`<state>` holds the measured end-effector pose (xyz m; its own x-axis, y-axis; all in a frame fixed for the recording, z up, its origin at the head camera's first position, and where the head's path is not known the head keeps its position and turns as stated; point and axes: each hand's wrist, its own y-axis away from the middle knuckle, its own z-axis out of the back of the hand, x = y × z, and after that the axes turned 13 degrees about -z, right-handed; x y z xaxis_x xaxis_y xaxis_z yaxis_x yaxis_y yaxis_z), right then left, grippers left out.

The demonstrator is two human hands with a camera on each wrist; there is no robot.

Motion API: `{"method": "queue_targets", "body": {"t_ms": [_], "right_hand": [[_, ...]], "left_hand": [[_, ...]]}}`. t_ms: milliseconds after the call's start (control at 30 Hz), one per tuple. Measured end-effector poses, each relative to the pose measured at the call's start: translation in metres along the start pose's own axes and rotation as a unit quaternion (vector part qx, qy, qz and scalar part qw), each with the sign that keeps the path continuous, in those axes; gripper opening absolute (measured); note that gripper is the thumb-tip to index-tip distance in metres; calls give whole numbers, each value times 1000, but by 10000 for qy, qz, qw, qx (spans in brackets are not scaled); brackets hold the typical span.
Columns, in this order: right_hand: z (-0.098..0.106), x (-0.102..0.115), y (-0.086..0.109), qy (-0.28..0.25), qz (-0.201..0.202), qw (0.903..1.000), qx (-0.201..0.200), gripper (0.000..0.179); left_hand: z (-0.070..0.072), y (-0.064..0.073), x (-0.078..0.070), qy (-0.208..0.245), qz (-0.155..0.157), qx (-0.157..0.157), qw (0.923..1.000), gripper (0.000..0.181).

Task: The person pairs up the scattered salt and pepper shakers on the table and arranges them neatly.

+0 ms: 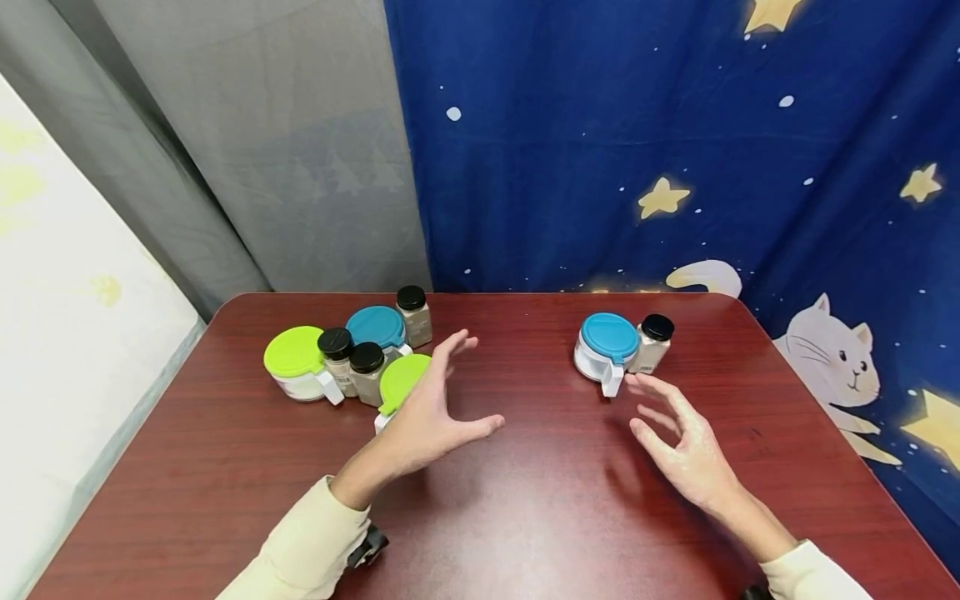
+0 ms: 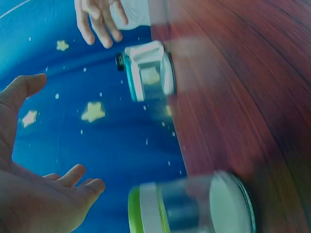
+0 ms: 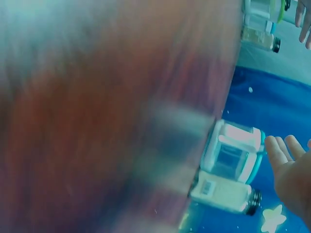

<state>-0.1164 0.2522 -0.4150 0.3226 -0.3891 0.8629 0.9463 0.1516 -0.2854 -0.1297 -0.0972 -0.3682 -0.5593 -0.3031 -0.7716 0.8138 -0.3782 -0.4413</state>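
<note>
2 hands up over a red-brown table (image 1: 540,500), well apart from each other, neither holding anything. Left hand (image 1: 427,425): thumb and fingers spread wide, palm empty. In the head view it partly covers the near green-lidded jar (image 1: 401,382); the left wrist view shows a gap between them, so likely no contact. Right hand (image 1: 686,454): fingers loosely bent, thumb apart, nothing gripped. It is just beside the right blue-lidded jar (image 1: 594,364) and the right black-capped bottle (image 1: 649,352); fingertip contact can't be told from the right wrist view, but the left wrist view suggests a gap.

Layout: 8 containers, 2 groups. Left side has 6: the near green-lidded jar, far-left green-lidded jar (image 1: 294,354), left blue-lidded jar (image 1: 377,325), plus 3 black-capped bottles: left (image 1: 337,354), middle (image 1: 367,375), rear (image 1: 416,318). Right side has 2, jar and bottle side by side.

Why so: all 8 upright, lids and caps up, probably for stability and to keep contents in. Right blue-lidded jar has its handle toward the person, which seems handy for grabbing. Left group is packed tight, so fingers would have little room between pieces. The spread left hand looks wide enough for a jar body, though it carries 0 items.
</note>
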Motion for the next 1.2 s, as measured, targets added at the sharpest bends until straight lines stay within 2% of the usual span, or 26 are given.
{"method": "queue_targets", "body": {"t_ms": [167, 333, 433, 600, 833, 967, 1100, 1200], "right_hand": [[-11, -3, 4, -179, -43, 9990, 397, 57], [-21, -2, 5, -196, -147, 9974, 678, 56], [-26, 1, 5, -150, -137, 9970, 749, 58], [-34, 6, 2, -109, -114, 9961, 863, 59], [-42, 14, -9, -39, -272, 9947, 990, 56], [-47, 15, -17, 30, -316, 9929, 1147, 53], [-50, 16, -27, 40, -277, 9917, 1258, 51], [-50, 17, -34, 20, -290, 9912, 1295, 49]], "left_hand": [[23, 12, 6, -127, 149, -215, 9996, 98], [42, 22, 13, 109, 152, -466, 9987, 91], [51, 28, 19, 273, 179, -486, 9983, 84], [63, 40, 27, 457, 437, -399, 9972, 76], [70, 55, 42, -259, 416, -49, 9988, 70], [74, 60, 47, -457, 456, 88, 9979, 70], [74, 61, 49, -676, 338, 248, 9968, 70], [71, 62, 51, -865, 112, 326, 9957, 71]]}}
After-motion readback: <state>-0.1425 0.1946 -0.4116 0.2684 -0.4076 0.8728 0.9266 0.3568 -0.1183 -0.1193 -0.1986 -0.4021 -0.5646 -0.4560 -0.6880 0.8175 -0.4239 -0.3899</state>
